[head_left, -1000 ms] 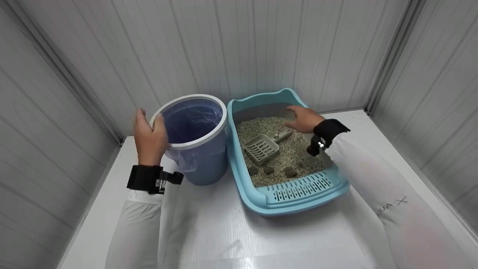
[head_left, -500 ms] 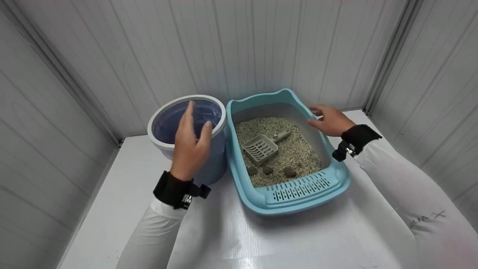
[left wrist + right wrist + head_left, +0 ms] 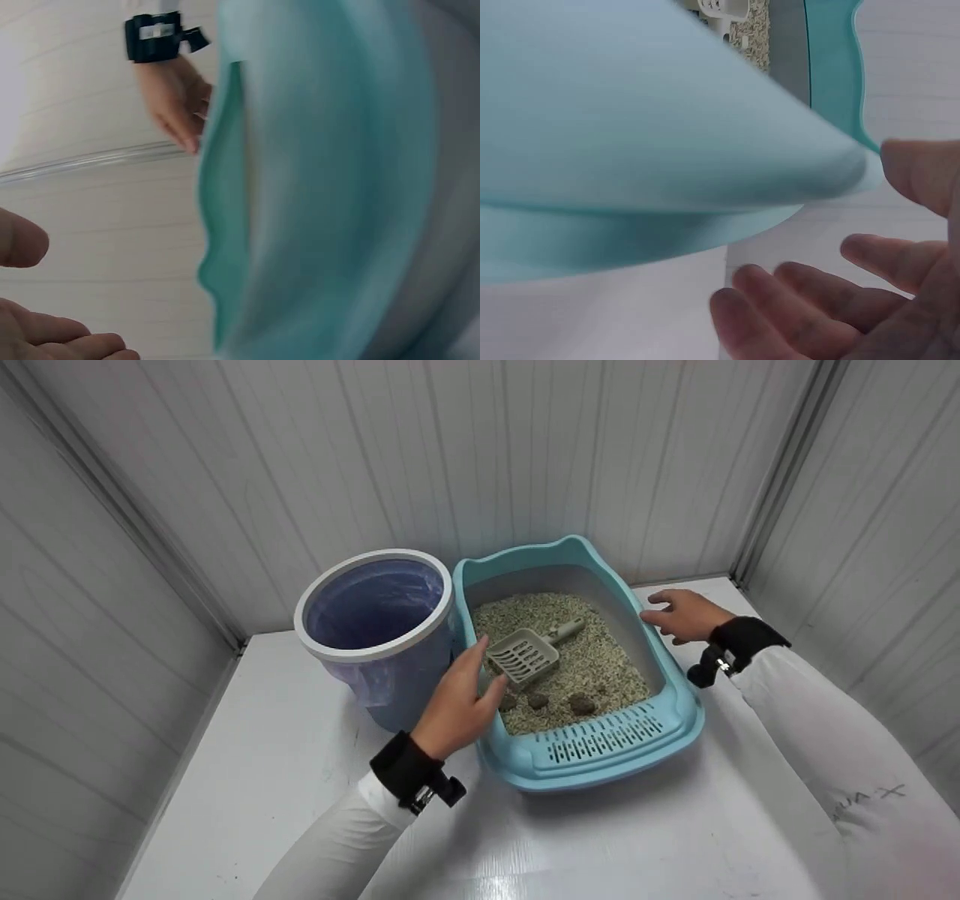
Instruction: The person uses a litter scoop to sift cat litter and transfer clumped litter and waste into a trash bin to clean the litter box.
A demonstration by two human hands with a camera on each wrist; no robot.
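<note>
The left hand (image 3: 455, 706) (fingers relaxed, grasping nothing) hovers beside the scoop (image 3: 525, 654); the right hand (image 3: 684, 615), likewise released, flanks the litter box (image 3: 600, 750).

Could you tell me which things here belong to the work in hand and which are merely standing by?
In hand:
left hand, at the litter box's near-left rim
right hand, beside its right rim
litter box
scoop, lying on the litter
dark clumps

Standing by:
lined bin
white table

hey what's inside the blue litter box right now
Pale litter, a grey scoop lying on it, and three dark clumps near the front. Whatever lies under the litter or the scoop is hidden.
</note>
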